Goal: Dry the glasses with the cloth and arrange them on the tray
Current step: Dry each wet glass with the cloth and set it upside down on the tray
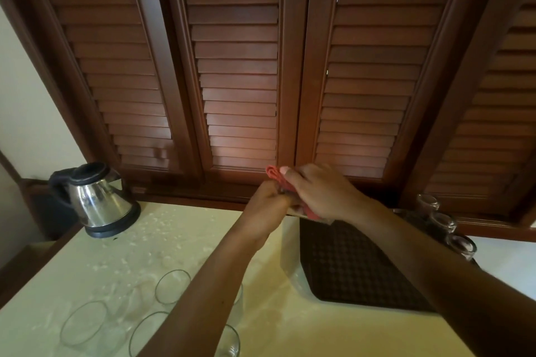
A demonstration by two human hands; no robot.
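My left hand (268,201) grips a glass that is almost wholly hidden between my two hands, held above the far left corner of the dark tray (348,266). My right hand (322,193) presses a red cloth (275,174) around that glass. Three glasses (441,224) stand upside down in a row along the tray's far right edge. Several more clear glasses (172,287) stand upright on the pale counter at the near left, partly covered by my left forearm.
A steel electric kettle (97,201) with a black handle stands at the counter's far left. Dark wooden louvred shutters (240,81) rise straight behind the counter. The pale counter (179,240) runs between the kettle and the tray.
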